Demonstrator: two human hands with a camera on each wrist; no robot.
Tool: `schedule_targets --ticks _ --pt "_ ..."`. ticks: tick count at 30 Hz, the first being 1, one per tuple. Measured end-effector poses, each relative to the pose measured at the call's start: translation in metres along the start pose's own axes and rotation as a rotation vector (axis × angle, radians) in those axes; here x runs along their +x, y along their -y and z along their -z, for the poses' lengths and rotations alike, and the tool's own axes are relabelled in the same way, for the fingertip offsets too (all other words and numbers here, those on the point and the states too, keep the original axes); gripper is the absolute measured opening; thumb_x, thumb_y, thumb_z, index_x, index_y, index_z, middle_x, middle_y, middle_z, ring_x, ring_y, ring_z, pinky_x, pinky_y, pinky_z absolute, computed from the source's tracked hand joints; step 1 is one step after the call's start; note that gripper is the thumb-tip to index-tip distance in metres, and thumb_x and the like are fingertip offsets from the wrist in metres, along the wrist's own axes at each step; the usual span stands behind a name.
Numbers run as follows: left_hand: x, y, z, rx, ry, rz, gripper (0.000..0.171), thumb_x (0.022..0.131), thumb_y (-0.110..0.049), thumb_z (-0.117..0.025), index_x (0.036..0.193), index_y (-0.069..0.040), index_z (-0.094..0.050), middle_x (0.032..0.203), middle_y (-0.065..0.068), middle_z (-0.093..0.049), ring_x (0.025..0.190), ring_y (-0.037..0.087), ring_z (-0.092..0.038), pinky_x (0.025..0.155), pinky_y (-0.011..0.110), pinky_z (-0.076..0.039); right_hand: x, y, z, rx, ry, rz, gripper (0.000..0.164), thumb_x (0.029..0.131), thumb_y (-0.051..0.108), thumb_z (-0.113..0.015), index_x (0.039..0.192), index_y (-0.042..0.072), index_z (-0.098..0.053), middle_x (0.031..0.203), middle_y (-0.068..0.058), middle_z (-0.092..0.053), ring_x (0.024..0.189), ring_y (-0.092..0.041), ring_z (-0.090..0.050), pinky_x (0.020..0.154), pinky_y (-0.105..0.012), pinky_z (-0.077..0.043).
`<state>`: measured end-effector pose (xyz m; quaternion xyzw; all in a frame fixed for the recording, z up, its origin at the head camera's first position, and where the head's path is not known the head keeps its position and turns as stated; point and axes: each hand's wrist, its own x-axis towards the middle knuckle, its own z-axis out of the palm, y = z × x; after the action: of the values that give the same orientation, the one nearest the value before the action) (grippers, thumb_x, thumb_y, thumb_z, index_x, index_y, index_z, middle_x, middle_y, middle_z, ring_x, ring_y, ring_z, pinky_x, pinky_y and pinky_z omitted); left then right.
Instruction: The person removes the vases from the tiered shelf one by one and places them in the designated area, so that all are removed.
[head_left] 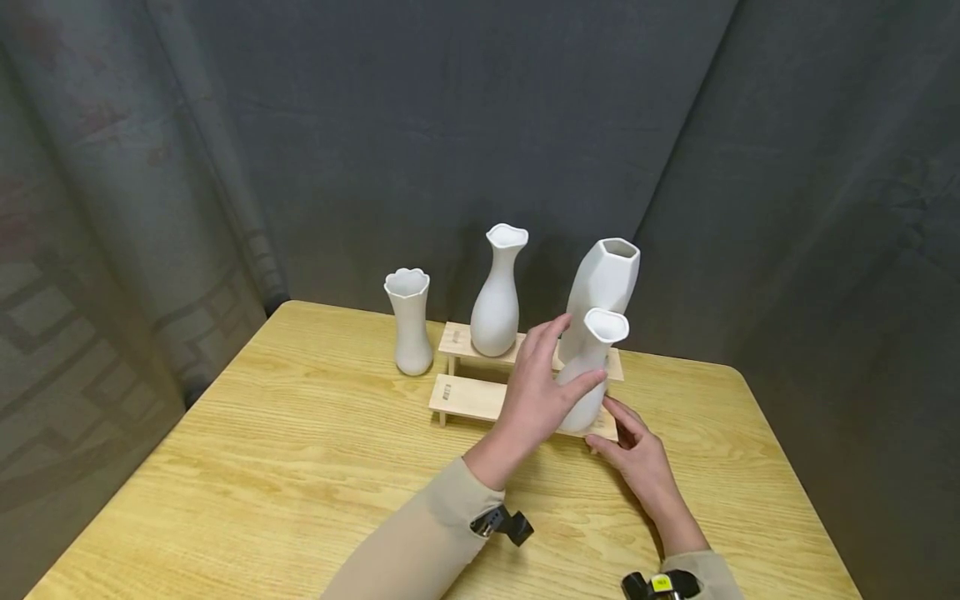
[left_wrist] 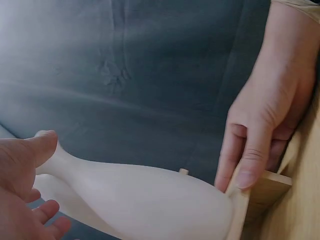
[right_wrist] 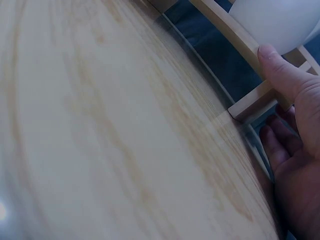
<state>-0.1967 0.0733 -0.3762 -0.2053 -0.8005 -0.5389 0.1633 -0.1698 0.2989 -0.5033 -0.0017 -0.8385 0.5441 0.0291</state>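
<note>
On the lower step of a two-tier wooden stand [head_left: 468,397] stands a white vase [head_left: 582,408] with a narrow neck and flared lip. My left hand [head_left: 531,390] is spread beside it, thumb by the neck and fingers apart. The left wrist view shows the vase [left_wrist: 150,197] with that thumb over its neck and the other left fingers [left_wrist: 47,212] loosely bent. My right hand [head_left: 643,468] pinches the right end of the lower step, thumb at the front edge; the right wrist view shows the thumb [right_wrist: 285,70] against the wood.
Behind, a taller faceted vase [head_left: 611,279] stands at the upper step's right, partly hidden. A wavy-lipped vase [head_left: 497,312] stands on its left part. Another vase with a scalloped rim [head_left: 411,329] is on the wooden table [head_left: 300,450], left of the stand. Grey curtains [head_left: 450,125] hang behind.
</note>
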Motion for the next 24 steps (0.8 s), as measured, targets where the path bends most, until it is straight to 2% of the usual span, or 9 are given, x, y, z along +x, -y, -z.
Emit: schedule_targets --ticks 8,17,24 --pt "-0.001 0.009 -0.009 0.020 0.055 0.027 0.079 0.097 -0.034 -0.089 0.164 -0.015 -0.051 0.157 0.008 -0.055 0.143 0.025 -0.055 0.116 0.050 -0.050 0.001 -0.001 0.000 0.008 0.001 0.009 0.079 0.101 0.037 -0.084 0.169 0.020 -0.048 0.175 -0.003 -0.037 0.165 -0.031 -0.027 0.109 -0.002 -0.031" --pt "-0.002 0.015 -0.017 0.041 0.085 0.008 0.075 0.098 -0.032 -0.088 0.162 -0.014 -0.053 0.148 0.008 -0.062 0.133 0.024 -0.060 0.110 0.043 -0.052 0.001 -0.001 0.001 0.009 0.012 -0.009 0.081 0.102 0.038 -0.083 0.170 0.017 -0.045 0.177 -0.006 -0.034 0.165 -0.034 -0.026 0.115 -0.009 -0.031" --pt "-0.003 0.018 -0.021 0.041 0.093 0.018 0.068 0.098 -0.030 -0.088 0.157 -0.014 -0.057 0.147 0.006 -0.064 0.130 0.021 -0.060 0.109 0.042 -0.052 0.000 -0.001 0.001 0.014 0.012 -0.006 0.080 0.101 0.039 -0.083 0.170 0.021 -0.046 0.177 -0.003 -0.035 0.165 -0.033 -0.026 0.110 -0.004 -0.031"
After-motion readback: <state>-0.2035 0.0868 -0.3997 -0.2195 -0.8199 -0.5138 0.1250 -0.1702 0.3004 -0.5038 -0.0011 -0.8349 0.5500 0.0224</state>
